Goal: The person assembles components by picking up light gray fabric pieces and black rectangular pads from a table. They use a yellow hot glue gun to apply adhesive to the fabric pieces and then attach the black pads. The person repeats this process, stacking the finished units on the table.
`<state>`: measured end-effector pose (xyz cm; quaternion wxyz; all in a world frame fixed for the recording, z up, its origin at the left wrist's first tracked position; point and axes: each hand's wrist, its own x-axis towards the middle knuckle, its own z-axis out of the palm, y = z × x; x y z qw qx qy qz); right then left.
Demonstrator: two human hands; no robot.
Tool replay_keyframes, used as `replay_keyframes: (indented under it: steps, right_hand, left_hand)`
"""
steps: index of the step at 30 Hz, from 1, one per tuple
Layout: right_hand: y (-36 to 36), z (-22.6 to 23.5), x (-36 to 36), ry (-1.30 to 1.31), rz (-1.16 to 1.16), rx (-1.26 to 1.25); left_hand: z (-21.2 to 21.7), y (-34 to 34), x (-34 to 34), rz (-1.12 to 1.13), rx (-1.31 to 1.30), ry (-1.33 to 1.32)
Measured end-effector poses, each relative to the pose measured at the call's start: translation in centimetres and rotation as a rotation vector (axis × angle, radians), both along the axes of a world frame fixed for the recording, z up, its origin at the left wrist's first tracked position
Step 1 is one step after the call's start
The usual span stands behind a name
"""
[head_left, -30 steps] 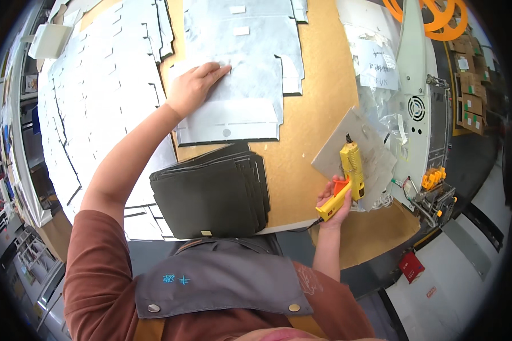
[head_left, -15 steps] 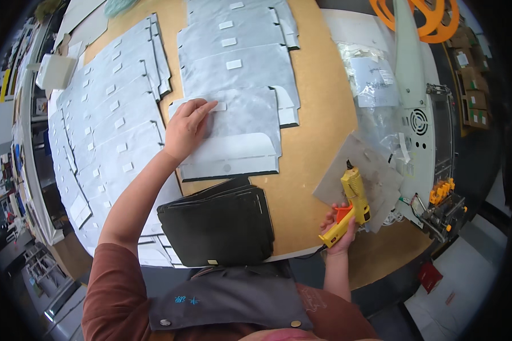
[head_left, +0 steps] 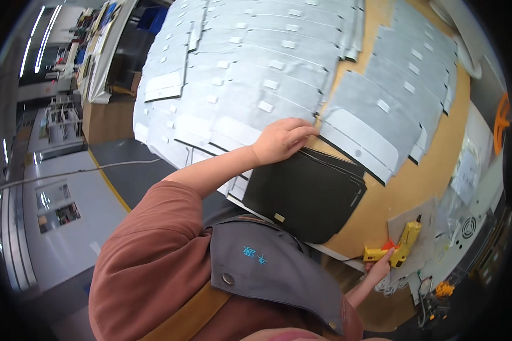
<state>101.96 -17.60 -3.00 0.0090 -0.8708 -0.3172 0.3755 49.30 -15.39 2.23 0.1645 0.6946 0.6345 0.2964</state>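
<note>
My left hand [head_left: 284,140] is over the far left edge of a stack of black panels [head_left: 304,196], beside the grey-white sheets. Its fingers are bent and close together, and what lies under the fingertips is hidden. Right of it is the nearest grey sheet [head_left: 355,116], with a white rounded flap [head_left: 361,142] and a black edge. At the lower right my right hand [head_left: 379,264] is closed round the handle of a yellow glue gun [head_left: 405,245] with a red-orange trigger. The gun's dark nozzle points away from me, above a greyish board [head_left: 428,219].
Overlapping grey sheets with small white tags [head_left: 265,106] cover much of the table [head_left: 375,207]. Clear plastic bags [head_left: 466,165] and a pale machine with a round vent [head_left: 469,227] stand on the right. A cable [head_left: 347,260] trails from the glue gun.
My view has swung left. My left hand has come off the tag on the nearest sheet and moved nearer me, to the black stack. My right hand still holds the glue gun.
</note>
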Motion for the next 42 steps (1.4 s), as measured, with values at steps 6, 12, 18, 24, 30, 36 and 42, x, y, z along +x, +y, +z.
replay_keyframes:
  steps: [6, 12, 18, 24, 30, 36, 42]
  right_hand:
    - [-0.5, 3.8, -5.0, -0.665, 0.345, 0.066]
    - [-2.9, 6.7, -15.5, -0.504, 0.629, 0.531]
    - [-6.5, 7.5, -32.7, -0.155, 0.835, 0.512]
    - [-10.5, 10.5, -41.6, 0.101, 1.154, 0.565]
    - [-8.7, 10.2, -41.2, 0.115, 1.226, 0.573]
    - [-7.4, 9.1, -40.7, 0.074, 1.268, 0.523]
    - [-8.4, 9.4, -41.7, 0.052, 1.246, 0.445]
  left_hand:
    - [1.2, -6.2, -9.1, 0.224, -0.050, -0.052]
    - [0.3, -13.5, -20.3, 0.501, 0.023, -0.225]
    - [0.9, -23.2, -31.2, 0.815, 0.051, -0.421]
    - [-1.0, -29.3, -42.5, 1.396, 0.275, -0.883]
    - [-0.8, -23.9, -45.5, 1.171, 0.062, -0.559]
    - [-0.9, -15.1, -48.1, 0.737, -0.106, 0.298]
    - [-0.4, -13.4, -49.8, 0.529, -0.218, 0.393]
